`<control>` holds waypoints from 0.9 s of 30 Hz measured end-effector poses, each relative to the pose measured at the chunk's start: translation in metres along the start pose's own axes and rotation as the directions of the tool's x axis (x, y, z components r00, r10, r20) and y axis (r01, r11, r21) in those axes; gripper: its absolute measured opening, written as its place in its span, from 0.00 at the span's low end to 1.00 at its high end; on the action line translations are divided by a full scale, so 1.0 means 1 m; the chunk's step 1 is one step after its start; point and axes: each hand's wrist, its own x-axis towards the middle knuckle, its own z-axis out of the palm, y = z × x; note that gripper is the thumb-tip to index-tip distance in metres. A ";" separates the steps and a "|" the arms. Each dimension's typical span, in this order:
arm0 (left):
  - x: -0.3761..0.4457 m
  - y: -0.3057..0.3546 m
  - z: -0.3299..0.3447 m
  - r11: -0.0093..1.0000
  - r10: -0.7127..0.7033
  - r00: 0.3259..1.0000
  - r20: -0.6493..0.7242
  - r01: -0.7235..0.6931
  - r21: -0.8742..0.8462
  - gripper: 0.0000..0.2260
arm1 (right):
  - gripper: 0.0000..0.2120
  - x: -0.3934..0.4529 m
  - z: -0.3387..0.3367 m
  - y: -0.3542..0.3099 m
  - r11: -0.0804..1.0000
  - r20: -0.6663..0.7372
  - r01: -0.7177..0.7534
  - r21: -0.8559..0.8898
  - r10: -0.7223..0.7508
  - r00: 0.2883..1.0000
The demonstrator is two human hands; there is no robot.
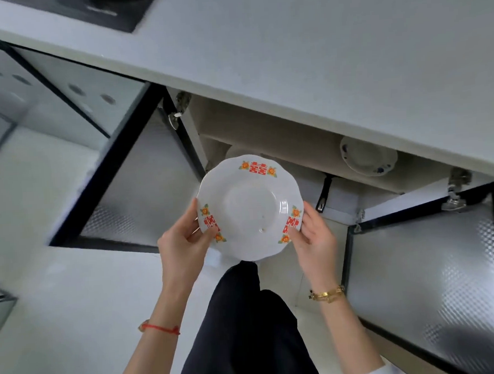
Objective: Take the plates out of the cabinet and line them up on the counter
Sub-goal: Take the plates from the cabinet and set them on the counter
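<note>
Your left hand (pixel 185 241) and right hand (pixel 314 234): each grips an opposite edge of one plate (pixel 249 206). Plate: white, scalloped rim, red and orange motifs, face up, held in the air in front of the open cabinet (pixel 266 134), below the counter (pixel 319 54). Cabinet doors (pixel 142 186): swung open on both sides of you. Inside: a second plate (pixel 367 159) with blue marks, to the right on the shelf; another pale dish (pixel 238 151) shows behind the held plate. Counter: grey, bare, with a dark stove (pixel 96 11) at the far left.
</note>
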 end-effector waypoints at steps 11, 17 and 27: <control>-0.073 0.134 -0.065 0.997 0.061 0.997 0.047 -0.059 -0.040 0.30 | 0.24 -0.074 -0.045 -0.148 0.995 -0.019 0.099 0.010 -0.099 0.995; -0.071 0.174 -0.076 0.991 0.127 0.988 0.090 -0.121 -0.063 0.29 | 0.26 -0.081 -0.057 -0.186 0.990 -0.071 0.121 0.065 -0.117 0.991; 0.010 0.237 -0.058 0.976 0.206 0.954 0.218 -0.182 -0.123 0.29 | 0.27 -0.015 -0.047 -0.226 0.986 -0.219 0.162 0.048 -0.148 0.965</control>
